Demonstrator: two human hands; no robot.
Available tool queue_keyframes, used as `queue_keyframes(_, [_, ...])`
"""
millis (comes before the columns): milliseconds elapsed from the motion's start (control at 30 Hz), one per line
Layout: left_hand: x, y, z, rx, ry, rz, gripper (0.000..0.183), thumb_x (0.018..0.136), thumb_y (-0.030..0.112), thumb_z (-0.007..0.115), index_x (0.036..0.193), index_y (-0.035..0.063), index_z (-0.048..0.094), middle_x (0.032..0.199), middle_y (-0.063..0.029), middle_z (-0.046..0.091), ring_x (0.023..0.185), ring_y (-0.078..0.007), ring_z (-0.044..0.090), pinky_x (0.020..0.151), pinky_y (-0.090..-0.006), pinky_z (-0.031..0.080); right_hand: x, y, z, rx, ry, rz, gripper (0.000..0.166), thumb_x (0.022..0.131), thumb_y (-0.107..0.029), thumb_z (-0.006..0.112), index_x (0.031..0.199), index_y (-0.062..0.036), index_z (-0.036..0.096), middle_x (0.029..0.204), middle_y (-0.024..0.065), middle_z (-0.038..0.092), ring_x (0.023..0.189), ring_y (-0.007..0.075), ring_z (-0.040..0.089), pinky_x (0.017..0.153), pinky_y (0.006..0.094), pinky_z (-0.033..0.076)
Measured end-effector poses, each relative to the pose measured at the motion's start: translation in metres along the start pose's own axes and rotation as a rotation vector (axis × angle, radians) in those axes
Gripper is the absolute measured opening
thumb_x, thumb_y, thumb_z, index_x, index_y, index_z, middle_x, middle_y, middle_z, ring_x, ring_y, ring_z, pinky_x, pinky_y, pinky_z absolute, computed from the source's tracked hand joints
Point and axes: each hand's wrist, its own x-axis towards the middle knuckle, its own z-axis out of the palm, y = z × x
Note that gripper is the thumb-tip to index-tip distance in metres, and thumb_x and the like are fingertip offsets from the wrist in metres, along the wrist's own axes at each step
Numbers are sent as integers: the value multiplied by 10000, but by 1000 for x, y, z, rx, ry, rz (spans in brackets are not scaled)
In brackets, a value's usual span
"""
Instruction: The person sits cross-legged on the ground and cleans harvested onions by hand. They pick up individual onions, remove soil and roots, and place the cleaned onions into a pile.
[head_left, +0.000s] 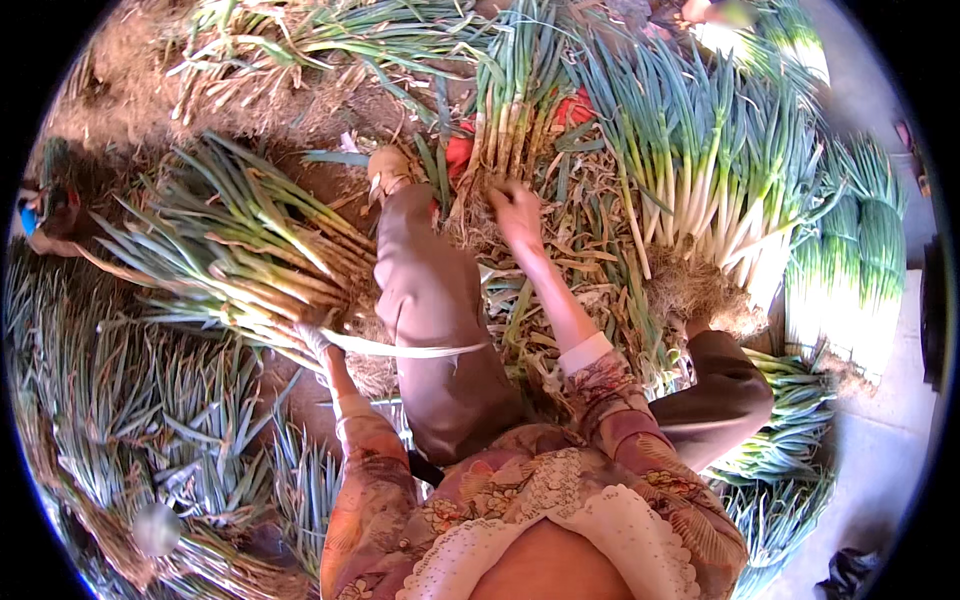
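Observation:
A large bunch of green onions with brown outer skins (292, 262) lies left of my leg, leaves pointing up and left. My left hand (319, 341) is at its lower edge, partly hidden by a pale strip (405, 348) that runs across to my trouser leg; its grip cannot be made out. My right hand (516, 208) is at the root end of an upright bunch of unpeeled green onions (510, 127), fingers bent and blurred among the roots. Right of it stands a pile of peeled green onions with white stems (705, 165).
Loose peeled leaves and skins (585, 255) cover the ground between my legs. Tied bundles (859, 262) stand at the right beside the concrete floor (877, 450). More green onions (135, 375) lie at left, others (352, 34) across the top. Another person (49, 217) is at far left.

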Motion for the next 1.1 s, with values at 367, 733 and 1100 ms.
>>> queue_keyframes(367, [-77,59,5,1189,166,1011,736,775,350,606,1361,162,203,1246,-220,381,1102,-371,459,916,-463,420,100,148,50,-791,217,92,376,825,-294,581,832,79,531,713,195,555,643,332,549,574,425,433])
queue_keyframes(733, [-54,100,40,167,-317,462,226,806,17,576,1017,84,625,1027,-78,625,952,-145,594,791,-292,521,53,87,-52,510,129,740,205,894,-235,502,821,-48,459,554,-13,329,456,116,250,443,309,277])
queue_keyframes(1100, [-177,292,196,-179,-1293,-188,424,836,211,571,1194,24,443,1010,-114,597,958,-195,555,828,-320,428,-50,-73,-88,-115,278,50,333,911,-324,449,1017,-14,509,573,-18,423,479,83,386,440,223,351])
